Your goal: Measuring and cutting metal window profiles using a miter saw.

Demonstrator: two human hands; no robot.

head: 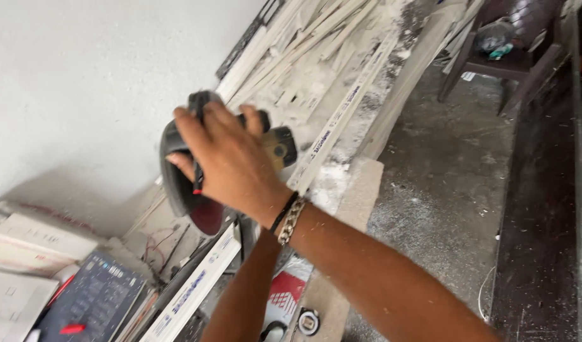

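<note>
My right hand (231,161) is closed over the handle of a chop saw (177,187), which has a black blade guard, a yellow motor housing (280,147) and a red trigger by my fingers. A black band and a metal chain bracelet circle that wrist. My left forearm (243,297) reaches up from below and passes behind my right wrist, so the left hand is hidden. A long white trim strip with blue print (332,133) runs from the upper right down to the saw. A similar strip (196,288) sticks out at the lower left.
White offcuts (303,44) are piled against the white wall at the top. Cardboard boxes (25,247) and a dark box (94,297) lie lower left. A tape measure (308,322) sits on a dusty board (360,190). A wooden chair (512,57) stands on the concrete floor; a dark rail (544,221) runs along the right.
</note>
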